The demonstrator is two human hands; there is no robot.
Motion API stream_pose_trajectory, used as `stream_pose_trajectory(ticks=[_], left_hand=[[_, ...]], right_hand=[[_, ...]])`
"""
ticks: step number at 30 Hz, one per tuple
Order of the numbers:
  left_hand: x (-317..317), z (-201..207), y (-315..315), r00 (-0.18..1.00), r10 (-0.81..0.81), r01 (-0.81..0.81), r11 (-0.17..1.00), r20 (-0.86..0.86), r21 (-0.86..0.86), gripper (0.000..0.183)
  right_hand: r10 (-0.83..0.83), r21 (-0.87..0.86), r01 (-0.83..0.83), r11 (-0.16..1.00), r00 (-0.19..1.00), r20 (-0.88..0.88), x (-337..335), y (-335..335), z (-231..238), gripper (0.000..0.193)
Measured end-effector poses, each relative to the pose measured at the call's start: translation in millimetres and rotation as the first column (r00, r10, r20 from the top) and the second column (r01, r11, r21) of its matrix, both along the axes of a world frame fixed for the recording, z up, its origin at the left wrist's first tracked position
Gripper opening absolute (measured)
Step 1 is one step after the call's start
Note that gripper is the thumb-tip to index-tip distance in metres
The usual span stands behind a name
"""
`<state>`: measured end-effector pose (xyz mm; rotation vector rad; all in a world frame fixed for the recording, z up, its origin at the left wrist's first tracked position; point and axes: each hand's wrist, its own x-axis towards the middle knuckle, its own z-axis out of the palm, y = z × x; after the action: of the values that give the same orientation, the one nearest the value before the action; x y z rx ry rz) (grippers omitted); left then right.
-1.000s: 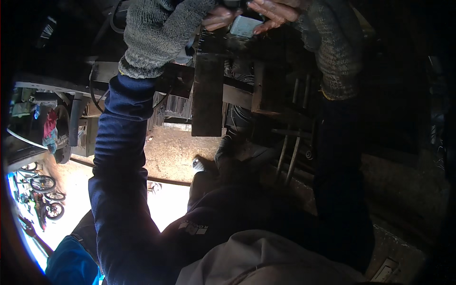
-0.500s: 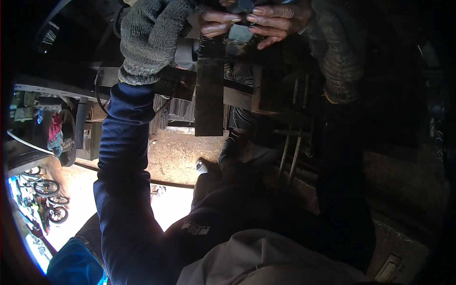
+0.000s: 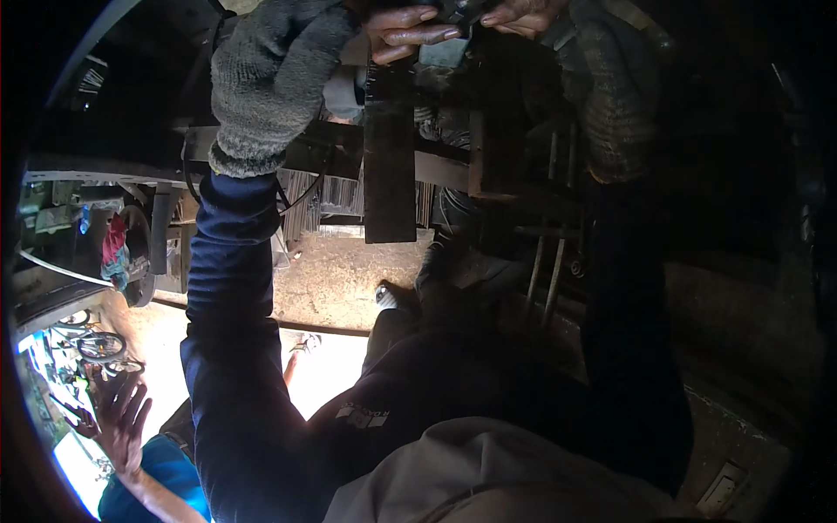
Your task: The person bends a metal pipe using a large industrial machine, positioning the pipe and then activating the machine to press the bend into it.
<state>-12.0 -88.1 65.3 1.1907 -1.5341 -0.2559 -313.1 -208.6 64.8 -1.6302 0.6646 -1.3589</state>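
Note:
Both my hands wear grey knitted gloves with bare fingers showing past them, at the top edge of the view. The fingers of my left hand [image 3: 410,33] lie close together, pointing right against a small dark part [image 3: 458,12]. My right hand [image 3: 523,17] reaches in from the other side, its fingertips bunched at the same dark part. What they grip is too dark and cut off to name. Just below the fingers sits a grey block [image 3: 443,52]. Under it, a dark upright bar [image 3: 389,174] hangs down from the bench.
At the lower left another person's open hand [image 3: 122,427] is raised, above a blue garment [image 3: 157,479]. A wheel with a red cloth [image 3: 114,240] stands at the left, with bicycles [image 3: 100,344] beyond. Metal rods [image 3: 540,270] lean below the bench at right.
My right fingers have drawn up and right, off the grey block. My left fingers have shifted slightly up. The other person's hand has come up into view at the lower left.

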Motion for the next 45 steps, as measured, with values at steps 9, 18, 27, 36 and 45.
stream_pose_trajectory(ticks=[9, 18, 27, 36, 45], left_hand=[[-30.8, -34.3, 66.9, 0.989, 0.13, -0.139, 0.98, 0.072, 0.143, 0.02], [-13.0, -66.9, 71.9, 0.935, 0.311, -0.334, 0.934, 0.169, 0.128, 0.019], [-13.1, -77.7, 70.9, 0.89, 0.366, -0.394, 0.917, 0.272, 0.055, 0.023], [-17.2, -73.3, 73.1, 0.822, 0.399, -0.478, 0.871, 0.406, 0.112, 0.028], [-21.7, -69.3, 73.5, 0.834, 0.388, -0.467, 0.875, 0.393, 0.126, 0.027]], right_hand=[[-0.082, -0.156, 0.058, 0.986, 0.984, -0.157, -11.6, -23.2, -22.8, 0.033], [0.06, -0.401, -0.337, 0.852, 0.823, -0.564, -52.7, -60.8, -48.6, 0.035], [0.16, 0.105, -0.123, 0.987, 0.826, -0.541, -38.4, -30.9, -33.8, 0.033], [0.118, 0.026, -0.13, 0.991, 0.778, -0.616, -37.9, -48.0, -47.1, 0.034], [0.243, -0.011, -0.329, 0.944, 0.719, -0.651, -49.1, -57.7, -55.2, 0.049]])
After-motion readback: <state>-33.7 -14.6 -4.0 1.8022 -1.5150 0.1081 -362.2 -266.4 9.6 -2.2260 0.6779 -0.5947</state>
